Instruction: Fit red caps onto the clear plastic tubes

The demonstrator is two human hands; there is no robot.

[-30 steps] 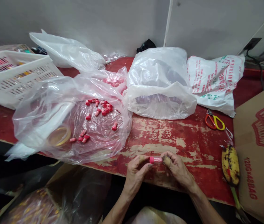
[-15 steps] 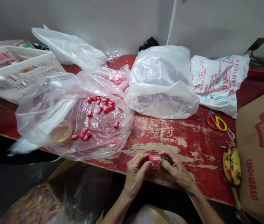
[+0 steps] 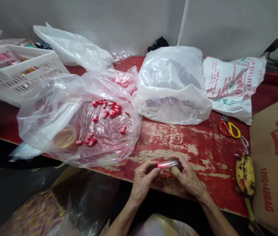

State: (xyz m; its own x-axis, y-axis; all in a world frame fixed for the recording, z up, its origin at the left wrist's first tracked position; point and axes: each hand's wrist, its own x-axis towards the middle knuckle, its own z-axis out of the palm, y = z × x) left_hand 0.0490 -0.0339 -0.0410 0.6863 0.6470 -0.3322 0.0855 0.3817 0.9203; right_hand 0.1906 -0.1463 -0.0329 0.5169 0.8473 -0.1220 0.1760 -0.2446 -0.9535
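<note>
My left hand (image 3: 144,181) and my right hand (image 3: 187,175) hold a small tube (image 3: 168,165) between them, above the table's front edge. Its left part is pink with a printed label, and its right part looks clear. Thumbs and fingertips of both hands pinch its ends. Farther left, several small pink plastic pieces (image 3: 106,113) lie scattered on a clear plastic bag (image 3: 126,131). More of them show blurred under a fold of the bag (image 3: 123,83). A roll of tape (image 3: 64,137) lies under the plastic.
The hands rest near a worn red table (image 3: 173,141). A white basket (image 3: 18,73), a white plastic bag (image 3: 172,88) and a printed sack (image 3: 232,85) stand at the back. Scissors (image 3: 229,128), a spotted banana (image 3: 245,175) and a cardboard box (image 3: 274,164) are on the right.
The tube has turned and shifted in my fingers, and its clear right part now shows more. The whole scene has drifted slightly in view.
</note>
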